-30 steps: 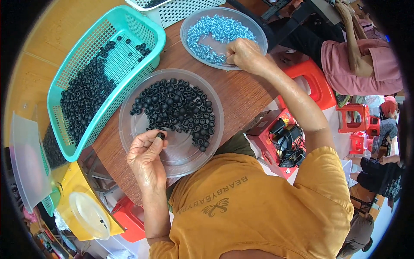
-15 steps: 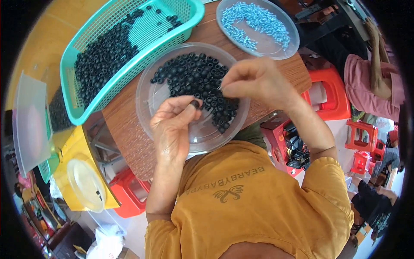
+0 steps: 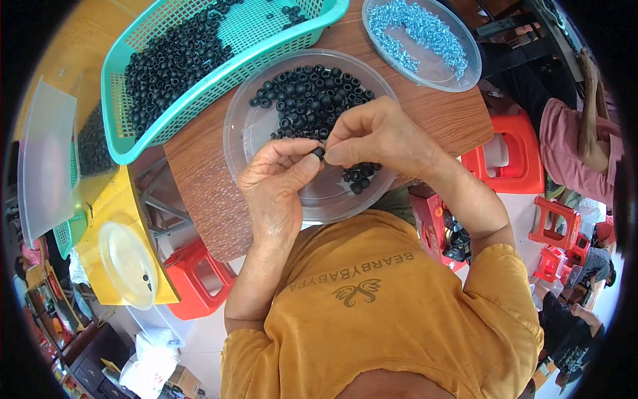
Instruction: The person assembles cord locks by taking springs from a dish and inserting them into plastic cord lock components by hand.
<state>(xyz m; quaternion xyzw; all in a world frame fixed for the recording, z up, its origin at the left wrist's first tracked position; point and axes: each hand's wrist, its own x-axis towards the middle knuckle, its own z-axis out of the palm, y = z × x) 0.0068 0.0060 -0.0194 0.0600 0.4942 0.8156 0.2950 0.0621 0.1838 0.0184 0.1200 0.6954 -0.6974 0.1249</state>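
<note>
My left hand (image 3: pixel 276 179) pinches a small round black hollow piece (image 3: pixel 318 153) between thumb and fingertips. Right against it are the closed thumb and fingers of my right hand (image 3: pixel 385 138); whatever they grip is hidden. Both hands hover over a clear round plastic tray (image 3: pixel 325 207). Many black pieces like the held one (image 3: pixel 309 100) lie heaped in that tray, partly covered by my hands.
Beyond the tray, a teal perforated basket (image 3: pixel 114 126) holds more black pieces. A clear plate (image 3: pixel 425 78) with small shiny blue pieces (image 3: pixel 435 33) stands at the far right of the brown table (image 3: pixel 199 193). Red stools (image 3: pixel 525 159) and other people are around.
My right hand has moved left and down to meet the left hand at the black piece. The table and its containers have shifted slightly right and upward in view.
</note>
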